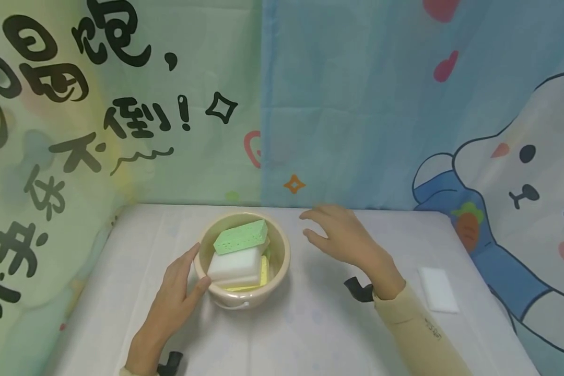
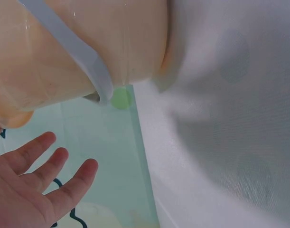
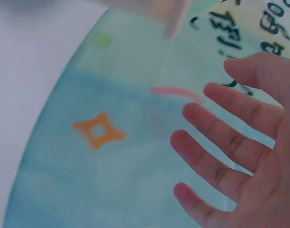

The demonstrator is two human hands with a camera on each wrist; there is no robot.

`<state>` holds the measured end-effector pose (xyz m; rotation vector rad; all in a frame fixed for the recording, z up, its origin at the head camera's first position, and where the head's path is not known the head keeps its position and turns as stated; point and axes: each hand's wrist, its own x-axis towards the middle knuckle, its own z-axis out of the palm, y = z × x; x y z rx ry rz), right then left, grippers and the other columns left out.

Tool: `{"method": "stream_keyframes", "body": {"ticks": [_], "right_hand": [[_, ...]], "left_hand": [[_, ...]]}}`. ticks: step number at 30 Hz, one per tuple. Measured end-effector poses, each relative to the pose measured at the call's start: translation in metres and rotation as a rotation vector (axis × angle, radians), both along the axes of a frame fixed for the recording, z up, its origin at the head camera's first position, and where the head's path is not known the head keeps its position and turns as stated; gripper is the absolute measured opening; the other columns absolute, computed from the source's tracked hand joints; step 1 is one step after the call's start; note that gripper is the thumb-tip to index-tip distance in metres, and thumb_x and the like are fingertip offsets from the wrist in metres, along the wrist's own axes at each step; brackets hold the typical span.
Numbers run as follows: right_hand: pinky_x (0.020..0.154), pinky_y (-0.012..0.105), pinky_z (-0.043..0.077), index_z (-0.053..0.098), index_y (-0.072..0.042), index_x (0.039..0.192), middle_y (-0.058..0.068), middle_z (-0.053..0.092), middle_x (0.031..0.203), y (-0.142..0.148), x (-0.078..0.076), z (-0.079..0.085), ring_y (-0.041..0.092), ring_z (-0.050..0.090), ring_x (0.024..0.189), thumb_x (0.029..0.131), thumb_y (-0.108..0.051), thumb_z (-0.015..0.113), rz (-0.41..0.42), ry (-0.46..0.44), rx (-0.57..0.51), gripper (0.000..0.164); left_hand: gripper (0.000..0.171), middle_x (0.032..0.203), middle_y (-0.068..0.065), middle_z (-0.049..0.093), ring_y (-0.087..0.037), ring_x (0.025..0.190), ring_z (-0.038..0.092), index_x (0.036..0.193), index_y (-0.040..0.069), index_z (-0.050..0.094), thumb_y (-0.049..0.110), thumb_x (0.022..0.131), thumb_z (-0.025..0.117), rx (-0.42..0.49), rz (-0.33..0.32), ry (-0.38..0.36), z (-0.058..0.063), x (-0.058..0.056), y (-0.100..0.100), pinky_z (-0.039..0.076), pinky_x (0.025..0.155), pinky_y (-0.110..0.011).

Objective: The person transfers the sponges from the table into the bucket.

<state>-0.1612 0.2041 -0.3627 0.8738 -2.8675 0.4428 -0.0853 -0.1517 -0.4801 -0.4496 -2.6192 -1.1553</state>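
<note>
A cream bucket [image 1: 282, 261] with a white handle [image 2: 83, 52] stands on the white table, left of the middle. Inside it lie a green sponge [image 1: 241, 236], a white sponge block [image 1: 235, 266] below that, and something yellow [image 1: 265, 270] underneath, mostly hidden. My left hand [image 1: 176, 292] is at the bucket's left side, fingers spread and thumb near the rim; whether it touches the rim is hard to tell. To the right of the bucket, apart from it, my right hand [image 1: 340, 233] hovers with relaxed fingers. Nothing is in its palm in the right wrist view.
A flat white rectangular piece [image 1: 438, 290] lies on the table [image 1: 301, 339] at the right, beside my right forearm. Printed curtains [image 1: 338, 130] rise behind the table and along its left side. A black strap [image 1: 359, 290] hangs at my right wrist.
</note>
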Motion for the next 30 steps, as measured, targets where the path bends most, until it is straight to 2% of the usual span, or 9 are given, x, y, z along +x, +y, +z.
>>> {"method": "stream_keyframes", "body": {"ticks": [6, 16, 23, 30], "right_hand": [[0.093, 0.063, 0.043, 0.067, -0.006, 0.124, 0.013, 0.067, 0.12, 0.039, 0.012, -0.02, 0.037, 0.06, 0.113, 0.094, -0.021, 0.069, -0.14, 0.042, 0.003, 0.034], [0.088, 0.063, 0.047, 0.067, -0.002, 0.122, 0.019, 0.067, 0.118, 0.081, 0.03, -0.037, 0.04, 0.061, 0.109, 0.092, -0.017, 0.071, -0.241, 0.077, -0.019, 0.034], [0.081, 0.064, 0.048, 0.066, 0.002, 0.12, 0.025, 0.066, 0.114, 0.11, 0.036, -0.053, 0.045, 0.061, 0.105, 0.09, -0.018, 0.072, -0.324, 0.117, -0.005, 0.037], [0.08, 0.068, 0.046, 0.064, 0.005, 0.119, 0.031, 0.064, 0.113, 0.144, 0.045, -0.075, 0.049, 0.059, 0.104, 0.089, -0.017, 0.072, -0.445, 0.078, 0.003, 0.038]], "left_hand": [[0.069, 0.157, -0.008, 0.037, -0.036, 0.142, 0.033, 0.159, 0.021, 0.026, 0.027, 0.1, 0.062, 0.008, 0.004, -0.019, 0.001, 0.001, -0.001, 0.028, 0.111, -0.061], [0.069, 0.157, -0.009, 0.037, -0.036, 0.141, 0.033, 0.159, 0.02, 0.027, 0.026, 0.1, 0.062, 0.013, 0.003, -0.019, 0.001, 0.001, -0.001, 0.028, 0.111, -0.062], [0.069, 0.157, -0.009, 0.037, -0.037, 0.141, 0.033, 0.159, 0.02, 0.027, 0.028, 0.1, 0.062, 0.012, 0.001, -0.016, 0.001, 0.001, 0.0, 0.028, 0.111, -0.062], [0.068, 0.157, -0.009, 0.037, -0.038, 0.141, 0.034, 0.159, 0.021, 0.027, 0.028, 0.101, 0.061, 0.004, 0.003, -0.011, 0.001, 0.0, 0.001, 0.029, 0.111, -0.062]]}}
